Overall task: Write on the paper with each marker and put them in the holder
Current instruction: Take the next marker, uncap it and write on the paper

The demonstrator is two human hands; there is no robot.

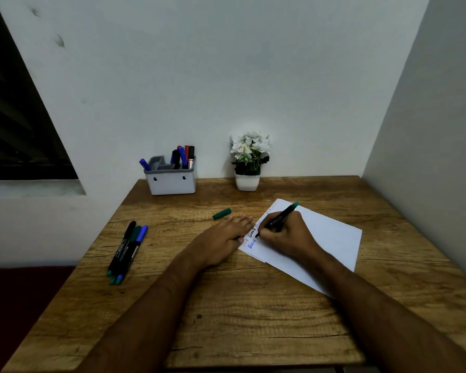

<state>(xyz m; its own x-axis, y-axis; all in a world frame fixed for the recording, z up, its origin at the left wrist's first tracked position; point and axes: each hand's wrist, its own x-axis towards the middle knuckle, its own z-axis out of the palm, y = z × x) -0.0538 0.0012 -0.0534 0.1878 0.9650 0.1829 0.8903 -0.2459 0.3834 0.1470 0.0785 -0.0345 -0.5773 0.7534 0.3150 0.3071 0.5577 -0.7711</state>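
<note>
Right hand (285, 232) gripping uncapped green marker (279, 218), tip on paper (331, 238) mid-frame for writing; left hand (226, 238) flat, fingers relaxed, pinning sheet's edge; green cap (222, 213) aside on desk (226, 305).

Green marker (277, 219) uncapped, tip on white paper (326, 238) — cap (222, 213) beside, grey holder (170, 179) behind.

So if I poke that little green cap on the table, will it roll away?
Probably a bit. The green cap looks round and lies on its side on the flat table, touching nothing. It seems small and light, so a poke could send it rolling, likely in a curve.
</note>
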